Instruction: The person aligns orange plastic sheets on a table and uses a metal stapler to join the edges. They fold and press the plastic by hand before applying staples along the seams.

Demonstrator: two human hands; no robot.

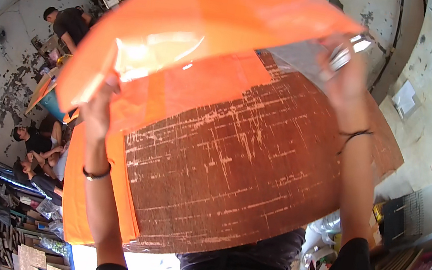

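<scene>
At the left, a seated person in dark clothes (41, 142) is beyond the scratched brown wooden tabletop (234, 160). Along the tabletop's left edge lies a folded stack of flat orange sheets (97, 189), its long side running from the near left corner towards the far side. Just above it, the left hand (97, 108) is closed on the lower left edge of a glossy orange plastic sheet (237, 2). This sheet is raised over the tabletop's far edge, its long axis slanting from lower left to upper right, narrowing to a corner that points right. Below it, another orange sheet (201, 84) lies flat on the tabletop's far part. The right hand (347, 74), well apart from the left and blurred, is curled around a silver metal tool (341, 57) at that corner; whether it also pinches the sheet I cannot tell
</scene>
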